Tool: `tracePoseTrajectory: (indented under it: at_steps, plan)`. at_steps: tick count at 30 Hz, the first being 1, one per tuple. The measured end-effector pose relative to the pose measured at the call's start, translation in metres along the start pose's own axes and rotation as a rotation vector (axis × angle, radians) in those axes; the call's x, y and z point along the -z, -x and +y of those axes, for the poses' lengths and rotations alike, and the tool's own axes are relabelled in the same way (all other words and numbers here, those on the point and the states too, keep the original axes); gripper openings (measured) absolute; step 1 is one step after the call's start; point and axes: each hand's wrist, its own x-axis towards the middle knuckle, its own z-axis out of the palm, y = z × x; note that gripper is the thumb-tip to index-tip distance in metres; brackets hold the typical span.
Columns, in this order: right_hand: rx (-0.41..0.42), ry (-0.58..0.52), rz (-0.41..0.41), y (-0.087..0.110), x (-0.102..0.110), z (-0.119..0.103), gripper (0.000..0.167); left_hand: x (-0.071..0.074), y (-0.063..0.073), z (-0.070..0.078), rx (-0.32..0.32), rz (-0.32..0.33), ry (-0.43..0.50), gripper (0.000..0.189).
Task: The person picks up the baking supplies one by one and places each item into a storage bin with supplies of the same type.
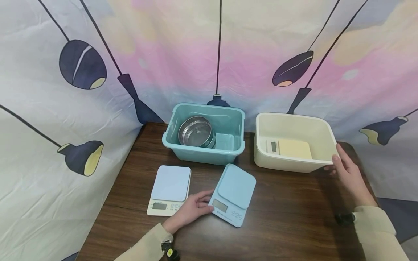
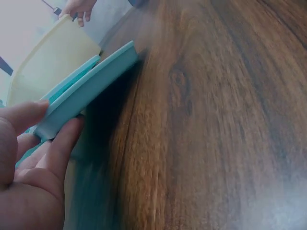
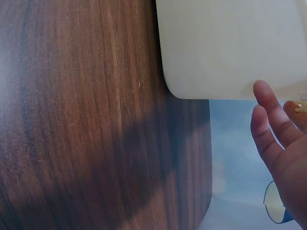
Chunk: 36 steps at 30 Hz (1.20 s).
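My left hand [image 1: 191,209] pinches the near left corner of a light blue kitchen scale [image 1: 236,186], thumb on top and fingers underneath. In the left wrist view the blue scale [image 2: 91,86] is tilted, with a dark shadow beneath it. My right hand [image 1: 351,174] holds the near right corner of a cream plastic bin [image 1: 287,165] at the rim; in the right wrist view, fingertips [image 3: 261,88] meet its outer wall. Inside this bin lies a pale yellow kitchen scale [image 1: 295,148]. A white kitchen scale [image 1: 171,185] lies flat beside my left hand.
Left of the cream bin stands a teal plastic bin [image 1: 207,154] with round metal sieves [image 1: 196,132] inside. Both bins are at the back of the dark wooden table [image 1: 287,217]. A cloth printed with hanging lamps [image 1: 183,54] covers the wall behind.
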Motion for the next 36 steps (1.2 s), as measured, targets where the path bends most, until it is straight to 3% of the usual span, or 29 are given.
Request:
tracePoseTrajectory:
  at_steps: [6,17,30,36]
  plan:
    - [0.007,0.002,0.006,0.0,-0.001,0.001,0.062,0.001,-0.001,0.006,0.014,0.009,0.094,0.053]
    - [0.0,0.0,0.003,0.0,-0.001,0.002,0.062,0.004,-0.003,0.031,0.056,-0.007,0.115,0.043]
    - [-0.031,0.013,0.001,-0.001,-0.001,-0.001,0.062,0.015,-0.014,0.096,0.032,-0.069,0.16,0.041]
    - [-0.036,0.012,0.0,-0.001,-0.002,-0.001,0.063,0.023,-0.025,0.139,-0.038,-0.102,0.14,0.04]
